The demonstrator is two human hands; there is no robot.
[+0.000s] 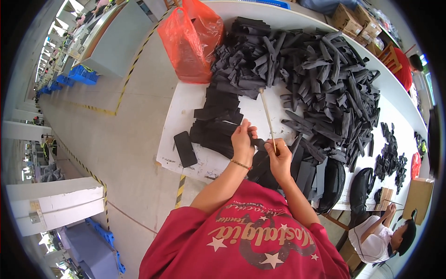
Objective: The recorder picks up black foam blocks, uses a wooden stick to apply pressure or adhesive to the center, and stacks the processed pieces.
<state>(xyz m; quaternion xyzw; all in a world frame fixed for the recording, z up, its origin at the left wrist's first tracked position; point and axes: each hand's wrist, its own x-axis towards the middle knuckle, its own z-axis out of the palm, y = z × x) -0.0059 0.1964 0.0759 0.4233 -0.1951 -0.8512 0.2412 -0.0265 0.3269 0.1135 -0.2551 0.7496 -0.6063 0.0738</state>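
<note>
Over the near edge of the white table (pixel 173 122), my left hand (pixel 242 141) is closed on one end of a short black fabric strip (pixel 259 143). My right hand (pixel 280 161) pinches the strip's other end and also grips a thin, pale stick (pixel 267 115), which points away from me and has a blunt knob at its far tip. Flat black fabric pieces (pixel 211 135) lie in a stack left of my left hand. Beyond both hands spreads a large heap of narrow black fabric tubes (pixel 320 79).
A black phone (pixel 185 149) lies at the table's left edge. Behind it stands a red plastic bag (pixel 193 46). Black and grey flat pieces (pixel 306 174) and a black mesh-like item (pixel 332 183) lie right of my right hand. A co-worker (pixel 378 237) sits at the far right.
</note>
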